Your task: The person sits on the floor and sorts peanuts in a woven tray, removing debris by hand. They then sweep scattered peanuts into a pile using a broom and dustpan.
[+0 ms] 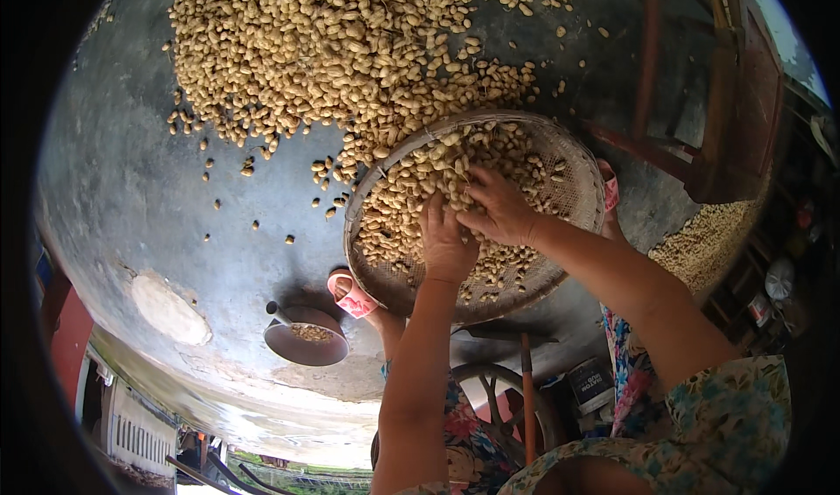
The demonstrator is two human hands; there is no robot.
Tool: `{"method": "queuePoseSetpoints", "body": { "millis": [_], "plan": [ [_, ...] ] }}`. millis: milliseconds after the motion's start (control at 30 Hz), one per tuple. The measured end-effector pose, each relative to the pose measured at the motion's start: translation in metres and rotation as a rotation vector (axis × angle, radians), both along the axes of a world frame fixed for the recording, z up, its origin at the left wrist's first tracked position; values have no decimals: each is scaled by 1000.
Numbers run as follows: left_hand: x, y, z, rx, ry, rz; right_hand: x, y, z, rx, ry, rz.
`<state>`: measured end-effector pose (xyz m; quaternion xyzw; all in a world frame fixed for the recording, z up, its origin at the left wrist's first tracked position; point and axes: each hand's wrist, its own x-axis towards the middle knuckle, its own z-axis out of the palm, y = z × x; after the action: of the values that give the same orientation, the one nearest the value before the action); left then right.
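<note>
A round woven bamboo winnowing tray [569, 167] lies before me, tilted slightly, with a thick layer of unshelled peanuts [400, 199] over much of its mesh. Both hands are inside it, close together near its middle. My left hand [449, 242] rests on the peanuts, fingers spread a little and pointing away from me. Just right of it, my right hand [502, 209] has its fingers curled among the nuts. Some peanuts lie against the fingertips of both hands; whether either grips any is hidden. The tray's far rim meets a large peanut heap [315, 48] on the floor.
A pan [306, 344] with a handle and some nuts inside sits left of my pink slipper [354, 295]. At right stand a wooden piece of furniture [735, 121] and another peanut pile [705, 242]. Near my legs are a wooden pole [528, 396], a wheel [485, 390] and a bucket [590, 387].
</note>
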<state>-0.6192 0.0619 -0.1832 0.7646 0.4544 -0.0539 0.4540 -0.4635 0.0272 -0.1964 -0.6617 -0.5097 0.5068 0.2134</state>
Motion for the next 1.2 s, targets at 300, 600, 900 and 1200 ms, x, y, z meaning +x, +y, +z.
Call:
{"method": "queuePoseSetpoints", "body": {
  "millis": [300,600,900,1200],
  "plan": [
    [-55,37,38,-186,290,82,41,39,17,-63,57,83],
    [-138,322,-102,387,122,756,220,255,-133,34,-625,-617],
    [31,270,-115,395,-260,720,86,278,-122,281,-184,-409],
    [22,192,-82,-674,-961,948,63,217,-108,683,507,2]
  ]
}}
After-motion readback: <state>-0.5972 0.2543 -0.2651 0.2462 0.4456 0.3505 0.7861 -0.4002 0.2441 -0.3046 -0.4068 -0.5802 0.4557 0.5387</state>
